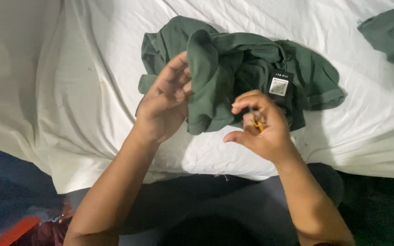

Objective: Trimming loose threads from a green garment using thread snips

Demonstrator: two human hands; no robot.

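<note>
Head view looks down on a crumpled dark green garment (233, 68) lying on a white bed sheet (92, 82). Left hand (165, 107) grips a raised fold of the cloth, fingers curled around its edge. Right hand (261, 127) is nearly closed, pinching a small yellow-and-dark tool (257, 123) just beside the garment's black label (280, 85). Another green cloth (391, 32) lies at the far right corner, well apart.

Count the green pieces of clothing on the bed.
2: one green garment bunched at the middle, gripped by the left hand; another green piece at the top right edge, partly cut off.
</note>
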